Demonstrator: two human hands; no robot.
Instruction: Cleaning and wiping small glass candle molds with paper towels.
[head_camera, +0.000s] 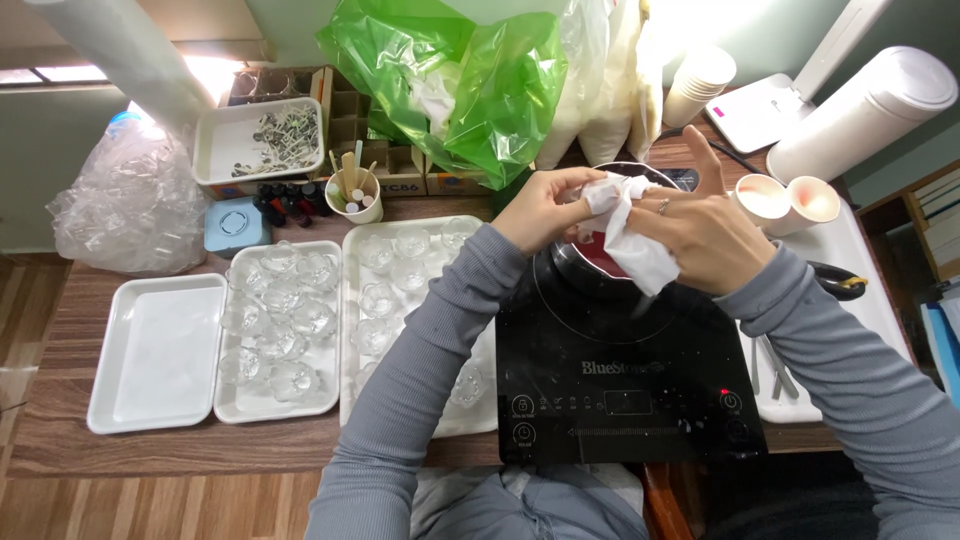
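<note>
Crumpled white paper towel (628, 228) being gripped from both sides above a small metal pot (600, 255) of red liquid, sitting on the black induction cooktop (625, 370): left hand (545, 207) pinching its upper end, right hand (705, 235) closing around its lower part, both hands clamped on the towel and nearly touching. Lying left of the cooktop on the wooden bench (70, 300), three white trays (160, 350), two carrying clear glass cups (280, 320); standing right of the pot, two small cups (790, 200); crowding the back, a green plastic bag (470, 80).
</note>
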